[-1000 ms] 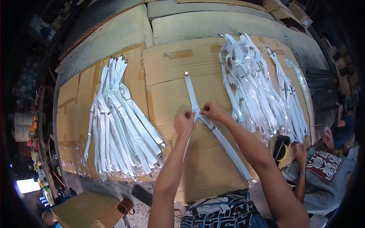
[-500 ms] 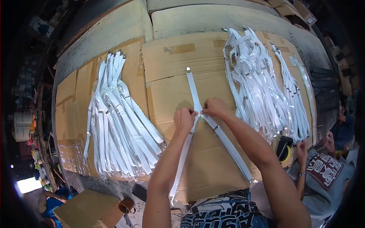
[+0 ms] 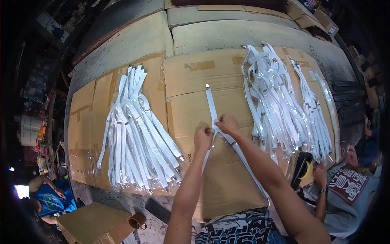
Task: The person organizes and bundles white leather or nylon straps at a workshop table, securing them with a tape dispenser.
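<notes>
A white Y-shaped strap with a metal clip at its top lies on the brown cardboard, its two lower legs spreading toward my body. At its junction, my left hand pinches the left side with closed fingers. Just right of it, my right hand has its fingertips closed on the same junction. To the left lies a fanned bundle of white straps with clear plastic. A larger bundle and a narrower one lie to the right.
A black and yellow tape dispenser is at the near right edge, beside a co-worker's hand. A dark phone-like object, a brown mug and a cardboard box are at the near left. Another person is at far left.
The view has shifted, so the table appears lower. My hands remain at the strap junction, with the left slightly lower relative to the right. The tape dispenser has tilted near the co-worker's hand.
</notes>
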The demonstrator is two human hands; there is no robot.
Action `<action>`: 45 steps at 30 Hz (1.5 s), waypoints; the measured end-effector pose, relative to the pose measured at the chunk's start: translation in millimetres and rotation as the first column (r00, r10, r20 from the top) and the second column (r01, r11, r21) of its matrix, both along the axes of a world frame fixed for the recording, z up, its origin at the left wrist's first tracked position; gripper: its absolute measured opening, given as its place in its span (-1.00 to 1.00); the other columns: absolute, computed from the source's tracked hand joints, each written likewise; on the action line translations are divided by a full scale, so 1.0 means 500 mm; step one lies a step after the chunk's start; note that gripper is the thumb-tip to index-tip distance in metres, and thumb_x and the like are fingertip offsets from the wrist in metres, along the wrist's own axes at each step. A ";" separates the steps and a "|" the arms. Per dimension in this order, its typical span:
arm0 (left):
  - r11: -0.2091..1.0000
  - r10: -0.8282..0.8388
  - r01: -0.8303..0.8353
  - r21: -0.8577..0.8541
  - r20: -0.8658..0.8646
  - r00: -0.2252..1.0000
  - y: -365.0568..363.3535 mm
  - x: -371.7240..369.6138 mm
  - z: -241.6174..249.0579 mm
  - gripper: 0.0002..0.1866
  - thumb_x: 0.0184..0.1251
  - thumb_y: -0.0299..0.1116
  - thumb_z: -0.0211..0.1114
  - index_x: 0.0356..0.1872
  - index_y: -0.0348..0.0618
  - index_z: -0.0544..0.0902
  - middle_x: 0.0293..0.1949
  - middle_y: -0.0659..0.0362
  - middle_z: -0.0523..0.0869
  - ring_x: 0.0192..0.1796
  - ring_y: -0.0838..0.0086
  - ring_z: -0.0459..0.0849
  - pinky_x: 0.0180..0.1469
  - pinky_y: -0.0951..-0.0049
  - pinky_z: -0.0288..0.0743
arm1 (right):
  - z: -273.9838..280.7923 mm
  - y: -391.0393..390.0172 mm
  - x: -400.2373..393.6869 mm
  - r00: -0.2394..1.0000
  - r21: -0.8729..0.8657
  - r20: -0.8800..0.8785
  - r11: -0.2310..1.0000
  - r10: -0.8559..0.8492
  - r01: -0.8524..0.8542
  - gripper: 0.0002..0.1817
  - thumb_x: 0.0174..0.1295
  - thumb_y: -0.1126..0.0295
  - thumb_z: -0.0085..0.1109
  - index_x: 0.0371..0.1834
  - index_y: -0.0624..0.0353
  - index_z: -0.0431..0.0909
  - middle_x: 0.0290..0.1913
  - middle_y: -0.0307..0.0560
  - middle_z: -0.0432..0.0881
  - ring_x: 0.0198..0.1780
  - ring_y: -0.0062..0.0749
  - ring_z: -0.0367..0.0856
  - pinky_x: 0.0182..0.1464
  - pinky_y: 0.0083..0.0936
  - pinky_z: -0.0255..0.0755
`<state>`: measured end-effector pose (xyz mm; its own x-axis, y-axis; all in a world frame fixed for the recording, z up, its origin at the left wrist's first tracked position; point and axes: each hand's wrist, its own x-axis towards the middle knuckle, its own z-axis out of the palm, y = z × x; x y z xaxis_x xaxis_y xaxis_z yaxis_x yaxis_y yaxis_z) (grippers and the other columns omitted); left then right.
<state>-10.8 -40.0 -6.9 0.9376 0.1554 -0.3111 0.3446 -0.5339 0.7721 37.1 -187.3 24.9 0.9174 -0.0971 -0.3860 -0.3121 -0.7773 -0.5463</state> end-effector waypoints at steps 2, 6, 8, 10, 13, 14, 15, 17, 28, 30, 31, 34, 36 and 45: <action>1.000 0.016 -0.016 0.000 0.044 0.999 -0.016 -0.018 0.017 -0.72 0.09 -0.32 0.49 -0.23 -0.28 0.73 -0.28 -0.02 0.79 -0.17 0.13 0.77 -0.07 0.19 0.60 | -0.029 0.012 -0.009 0.997 0.072 0.047 0.996 -0.057 0.053 -0.61 0.07 0.16 0.45 -0.23 0.31 0.72 -0.26 0.21 0.75 -0.15 0.02 0.73 -0.03 -0.19 0.54; 0.987 -0.161 0.160 -0.024 -0.176 0.971 0.009 -0.016 0.017 -0.66 0.09 -0.35 0.54 -0.15 -0.33 0.70 -0.32 0.05 0.76 -0.25 0.28 0.73 -0.11 0.35 0.57 | -0.020 -0.009 0.003 0.960 0.511 -0.258 0.858 0.104 0.044 -0.57 0.10 0.15 0.47 -0.17 0.32 0.71 -0.30 -0.02 0.73 -0.26 -0.22 0.66 -0.17 -0.25 0.48; 0.902 -0.136 0.094 -0.421 -0.069 0.988 0.028 -0.039 0.014 -0.71 0.19 -0.39 0.48 -0.12 -0.33 0.70 -0.30 0.13 0.76 -0.23 0.42 0.71 -0.12 0.42 0.55 | 0.050 -0.019 -0.012 0.962 0.532 -0.186 0.844 0.200 -0.072 -0.64 0.18 0.21 0.43 -0.12 0.27 0.70 -0.38 -0.21 0.65 -0.34 -0.47 0.52 -0.28 -0.38 0.40; 0.785 -0.162 0.124 -0.607 -0.008 0.987 0.040 -0.058 0.074 -0.75 0.28 -0.42 0.42 -0.09 -0.34 0.71 -0.27 0.19 0.76 -0.20 0.53 0.69 -0.11 0.48 0.54 | 0.118 -0.030 -0.031 0.954 0.565 -0.170 0.817 0.247 -0.111 -0.73 0.22 0.23 0.39 -0.17 0.21 0.70 -0.41 -0.26 0.63 -0.38 -0.56 0.49 -0.32 -0.48 0.37; 0.747 -0.270 0.250 -0.616 0.063 0.961 0.052 -0.109 0.231 -0.79 0.38 -0.44 0.35 -0.05 -0.33 0.71 -0.23 0.24 0.77 -0.16 0.61 0.67 -0.07 0.52 0.52 | 0.240 -0.038 -0.077 0.941 0.680 0.008 0.688 0.337 -0.253 -0.80 0.27 0.26 0.35 -0.20 0.17 0.71 -0.43 -0.33 0.59 -0.41 -0.65 0.44 -0.36 -0.57 0.33; 0.736 -0.284 0.286 -0.614 0.104 0.953 0.054 -0.126 0.266 -0.79 0.39 -0.43 0.34 -0.05 -0.32 0.71 -0.23 0.25 0.77 -0.16 0.62 0.66 -0.07 0.53 0.51 | 0.279 -0.038 -0.091 0.932 0.690 0.036 0.665 0.361 -0.285 -0.80 0.28 0.28 0.35 -0.19 0.17 0.70 -0.41 -0.34 0.60 -0.41 -0.66 0.44 -0.35 -0.59 0.33; 0.726 -0.296 0.321 -0.608 0.146 0.944 0.058 -0.142 0.301 -0.79 0.41 -0.42 0.33 -0.04 -0.32 0.71 -0.23 0.25 0.77 -0.16 0.63 0.66 -0.06 0.54 0.50 | 0.316 -0.036 -0.104 0.920 0.699 0.066 0.640 0.386 -0.319 -0.81 0.28 0.29 0.34 -0.19 0.18 0.70 -0.40 -0.34 0.60 -0.41 -0.67 0.45 -0.35 -0.61 0.33; 0.719 -0.316 0.378 -0.584 0.210 0.925 0.068 -0.182 0.375 -0.79 0.42 -0.40 0.33 -0.04 -0.30 0.72 -0.22 0.27 0.76 -0.16 0.66 0.64 -0.06 0.56 0.49 | 0.394 -0.029 -0.139 0.895 0.721 0.156 0.571 0.418 -0.392 -0.83 0.28 0.33 0.33 -0.21 0.19 0.66 -0.39 -0.35 0.59 -0.40 -0.69 0.44 -0.35 -0.63 0.32; 0.944 0.031 0.111 -0.309 0.420 0.907 0.135 -0.458 0.546 -0.50 0.08 -0.33 0.61 0.03 -0.28 0.64 -0.11 0.18 0.76 -0.04 0.55 0.64 0.08 0.43 0.50 | 0.746 0.049 -0.319 0.706 0.702 0.593 0.181 0.387 -0.689 -0.53 0.29 0.62 0.21 0.29 0.29 0.45 -0.21 -0.26 0.62 -0.18 -0.68 0.57 -0.12 -0.66 0.46; 0.978 0.101 -0.002 -0.208 0.469 0.878 0.144 -0.501 0.517 -0.40 0.04 -0.26 0.64 0.08 -0.32 0.62 -0.09 0.09 0.78 -0.01 0.45 0.68 0.13 0.38 0.51 | 0.805 0.063 -0.332 0.658 0.672 0.658 0.108 0.365 -0.732 -0.44 0.29 0.65 0.19 0.39 0.30 0.35 -0.18 -0.22 0.63 -0.16 -0.65 0.59 -0.11 -0.63 0.48; 0.985 0.098 -0.022 -0.169 0.455 0.885 0.148 -0.526 0.529 -0.39 0.01 -0.25 0.65 0.07 -0.31 0.61 -0.08 0.04 0.77 -0.01 0.43 0.69 0.14 0.36 0.51 | 0.835 0.075 -0.343 0.647 0.665 0.677 0.084 0.351 -0.742 -0.40 0.29 0.65 0.18 0.42 0.31 0.31 -0.17 -0.20 0.63 -0.16 -0.64 0.59 -0.11 -0.62 0.49; 0.978 0.203 -0.145 -0.149 0.532 0.822 0.163 -0.580 0.491 -0.41 0.01 -0.25 0.64 0.06 -0.29 0.62 -0.10 0.06 0.76 -0.03 0.41 0.69 0.12 0.36 0.51 | 0.884 0.126 -0.338 0.604 0.618 0.738 0.058 0.300 -0.784 -0.30 0.28 0.66 0.18 0.50 0.31 0.18 -0.13 -0.14 0.63 -0.17 -0.61 0.60 -0.14 -0.60 0.51; 0.973 0.228 -0.176 -0.146 0.539 0.811 0.185 -0.604 0.453 -0.43 0.03 -0.27 0.63 0.05 -0.28 0.62 -0.15 0.09 0.75 -0.08 0.43 0.68 0.08 0.38 0.52 | 0.909 0.159 -0.340 0.581 0.591 0.770 0.048 0.262 -0.805 -0.26 0.27 0.67 0.18 0.53 0.32 0.13 -0.11 -0.11 0.63 -0.18 -0.60 0.61 -0.17 -0.60 0.52; 0.857 0.515 -0.463 -0.229 0.433 0.740 0.341 -0.724 0.457 -0.50 0.07 -0.33 0.60 0.01 -0.30 0.62 -0.19 0.03 0.74 -0.12 0.45 0.67 -0.01 0.38 0.54 | 0.961 0.360 -0.348 0.510 0.513 0.856 -0.013 0.083 -0.858 -0.11 0.26 0.75 0.08 0.62 0.17 -0.14 0.16 0.12 0.57 -0.11 -0.57 0.63 -0.14 -0.59 0.59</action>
<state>-372.8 130.4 221.6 0.7736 0.6258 0.0994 0.1245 -0.3039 0.9445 -137.1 -7.5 505.2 0.5307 0.4617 0.7108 0.4787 0.5288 -0.7009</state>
